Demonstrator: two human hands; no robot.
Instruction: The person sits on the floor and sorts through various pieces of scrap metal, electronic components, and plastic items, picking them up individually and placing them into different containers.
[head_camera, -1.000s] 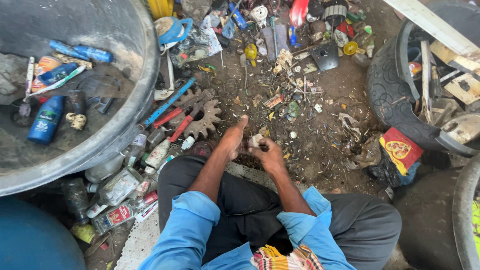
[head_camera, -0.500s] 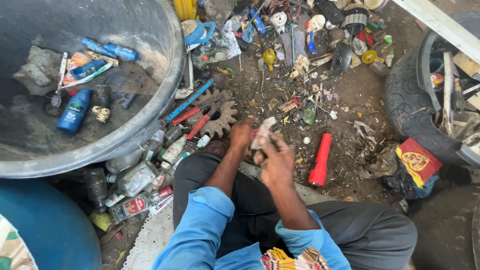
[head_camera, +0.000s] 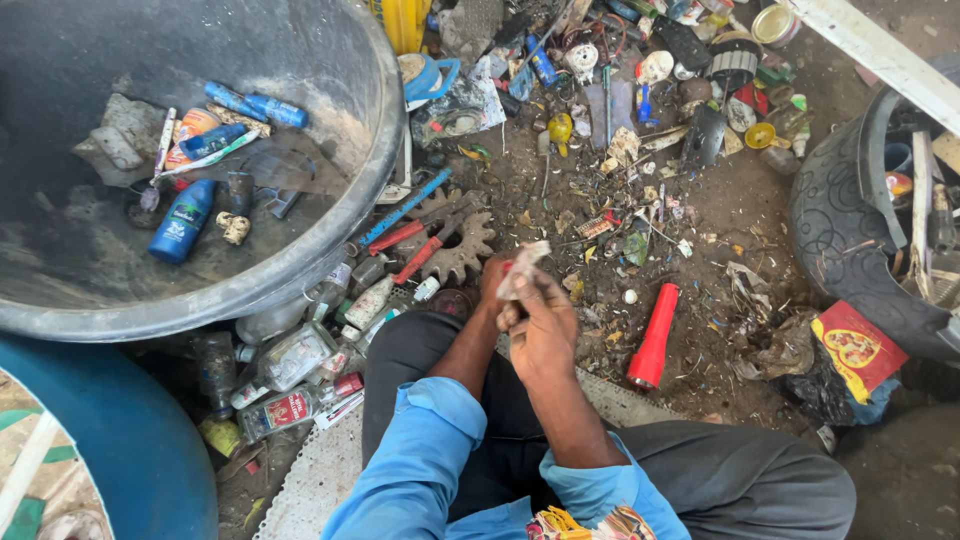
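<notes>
A small pale scrap (head_camera: 524, 266) is held between both hands above the lap, over the littered ground (head_camera: 700, 210). The right hand (head_camera: 545, 330) is closed around the lower part of the scrap, fingers curled. The left hand (head_camera: 497, 283) is set against the scrap from the other side and is largely hidden behind the right; its grip appears pinched on the scrap. A red torch (head_camera: 654, 335) lies on the ground just right of the hands. A rusty gear (head_camera: 462, 250) lies just left of them, beside a red-handled tool (head_camera: 418, 260). A large grey tub (head_camera: 330, 250) at the left holds blue bottles (head_camera: 182, 221). Glass bottles (head_camera: 295, 355) are heaped below its rim. A tyre (head_camera: 835, 235) stands at the right.
</notes>
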